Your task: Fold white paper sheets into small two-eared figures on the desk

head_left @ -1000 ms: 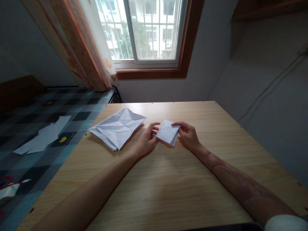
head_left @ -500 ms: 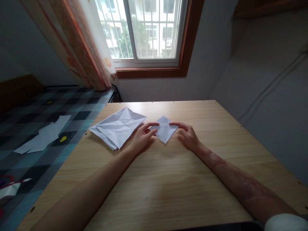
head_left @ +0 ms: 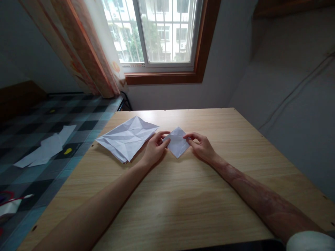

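A small folded sheet of white paper (head_left: 178, 143) lies diamond-wise between my two hands, one point toward me. My left hand (head_left: 155, 146) pinches its left corner between thumb and fingers. On the other side, the thumb and index finger of my right hand (head_left: 201, 145) close on the right corner. Faint creases run across the upper part of the folded paper. Just left of my left hand rests a stack of larger creased white sheets (head_left: 129, 136), their edges slightly fanned out.
The wooden table (head_left: 167, 209) reaches back toward the wall below a window (head_left: 167, 35). To the left is a bed with a checked sheet (head_left: 86, 115), carrying white paper strips (head_left: 49, 148) and a white object with a red cord (head_left: 10, 207). A dark edge (head_left: 235, 245) shows at the bottom.
Both hands have gone from resting fingertips on the folded paper to pinching its side corners. The paper has shifted slightly toward me, and its near point sits a little lower.
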Demonstrator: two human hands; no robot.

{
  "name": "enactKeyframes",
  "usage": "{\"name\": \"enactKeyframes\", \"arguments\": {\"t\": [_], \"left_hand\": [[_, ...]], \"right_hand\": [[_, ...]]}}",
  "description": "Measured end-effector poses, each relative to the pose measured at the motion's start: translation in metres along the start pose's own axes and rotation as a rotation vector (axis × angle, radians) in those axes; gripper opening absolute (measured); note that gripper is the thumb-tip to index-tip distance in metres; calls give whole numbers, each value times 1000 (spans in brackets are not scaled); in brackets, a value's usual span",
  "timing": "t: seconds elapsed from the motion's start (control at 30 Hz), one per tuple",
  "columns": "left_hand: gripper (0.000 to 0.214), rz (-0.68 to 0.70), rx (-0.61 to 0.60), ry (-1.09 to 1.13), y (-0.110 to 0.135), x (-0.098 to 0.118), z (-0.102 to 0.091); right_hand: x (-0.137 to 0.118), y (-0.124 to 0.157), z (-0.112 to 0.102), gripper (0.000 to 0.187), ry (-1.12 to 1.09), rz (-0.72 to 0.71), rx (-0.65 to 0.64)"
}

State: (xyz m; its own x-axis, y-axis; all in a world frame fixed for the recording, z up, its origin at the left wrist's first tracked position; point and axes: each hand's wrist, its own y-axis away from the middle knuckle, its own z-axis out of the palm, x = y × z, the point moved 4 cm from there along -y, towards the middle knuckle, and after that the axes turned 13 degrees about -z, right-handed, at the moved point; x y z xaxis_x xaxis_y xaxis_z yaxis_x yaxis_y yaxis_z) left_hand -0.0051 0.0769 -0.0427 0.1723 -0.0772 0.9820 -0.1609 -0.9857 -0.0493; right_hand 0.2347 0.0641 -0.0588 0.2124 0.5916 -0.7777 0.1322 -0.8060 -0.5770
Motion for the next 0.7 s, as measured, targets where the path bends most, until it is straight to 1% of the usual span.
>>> {"name": "enactKeyframes", "arguments": {"t": [0.1,0.27,0.4,0.47,0.53,0.7], "left_hand": [[32,30,42,-89,0,0,-1],[26,30,78,-229,4,3,-2],[25,40,94,-242,3,4,-3],[24,38,100,-237,2,3,-4],[23,32,105,-235,2,3,-5],[21,35,105,-247,1,4,-4]], "right_hand": [[-1,0,1,24,97,-59,-62],[-9,1,5,47,313,-237,-219],[-14,4,9,64,379,-276,-350],[-16,5,10,68,392,-275,-385],[-19,5,10,68,402,-275,-406],[-24,5,11,56,425,-299,-424]]}}
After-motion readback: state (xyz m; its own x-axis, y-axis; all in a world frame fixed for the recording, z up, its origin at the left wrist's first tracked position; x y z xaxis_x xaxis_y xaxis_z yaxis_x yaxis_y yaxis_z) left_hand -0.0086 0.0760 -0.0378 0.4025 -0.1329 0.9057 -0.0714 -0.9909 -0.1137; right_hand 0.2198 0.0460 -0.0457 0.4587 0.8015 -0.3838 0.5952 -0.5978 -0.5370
